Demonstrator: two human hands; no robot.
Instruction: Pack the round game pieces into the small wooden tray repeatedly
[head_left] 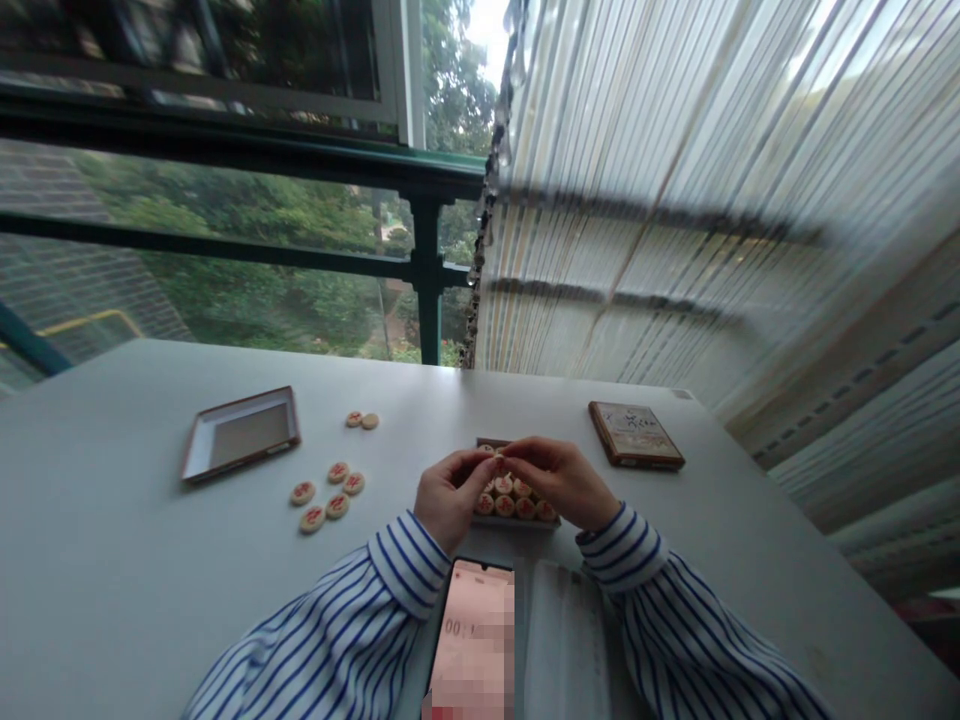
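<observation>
My left hand point(450, 492) and my right hand point(564, 484) meet over an open box point(519, 524) of Chinese chess pieces. Fingertips and thumbs of both are pinched together around what looks like one small round piece point(499, 461), mostly covered by the fingers. Below them, rows of pale round pieces point(505, 507) with red characters fill the near part of the box. The box's far part is largely hidden behind my hands.
Several loose pieces point(337, 505) lie to the left, and two more pieces point(370, 422) sit farther back. An upturned lid point(201, 462) rests at far left, a closed patterned box point(637, 432) at right. A phone point(480, 620) and a translucent case point(566, 640) are in front.
</observation>
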